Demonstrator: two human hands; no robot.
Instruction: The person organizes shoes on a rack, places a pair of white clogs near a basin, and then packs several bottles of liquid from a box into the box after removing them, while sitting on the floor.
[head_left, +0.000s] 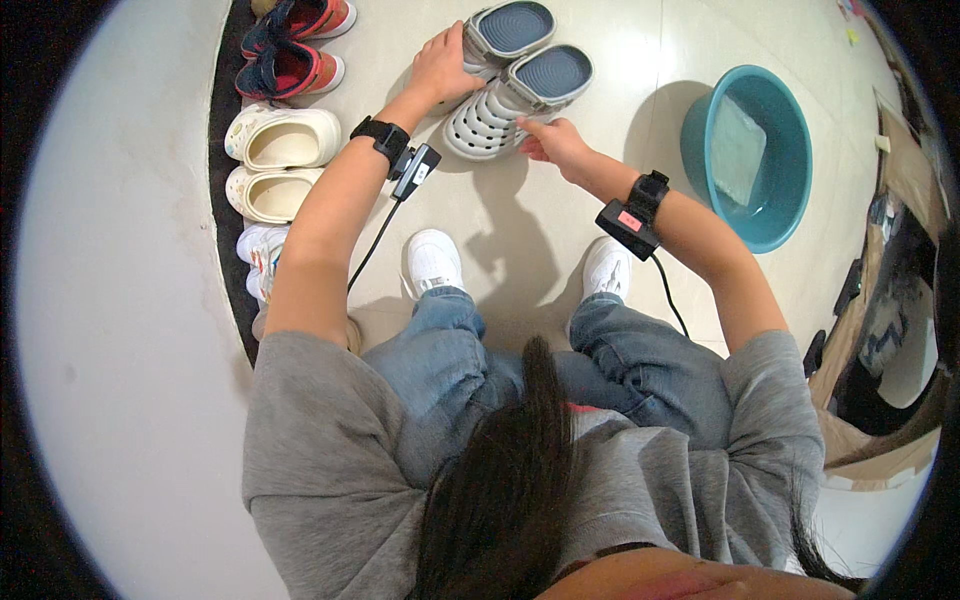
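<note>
Two light grey clogs with dark blue footbeds lie side by side before me, toes toward me. My left hand (442, 69) is on the outer side of the left clog (514, 28), its thumb reaching toward the gap between the pair. Against the other side of the right clog (484, 122), which has rows of dark holes, my right hand (556, 147) has its thumb on the edge and its fingers curled lower down. Whether the clogs rest fully on the tiled floor (637, 45) cannot be told.
Along the left wall stand red and navy shoes (292, 69), cream clogs (289, 142) and white sneakers (262, 251) on a dark strip. At right is a teal basin (787, 165) with a pale cloth (739, 150) inside. Cardboard (847, 337) lies at the far right.
</note>
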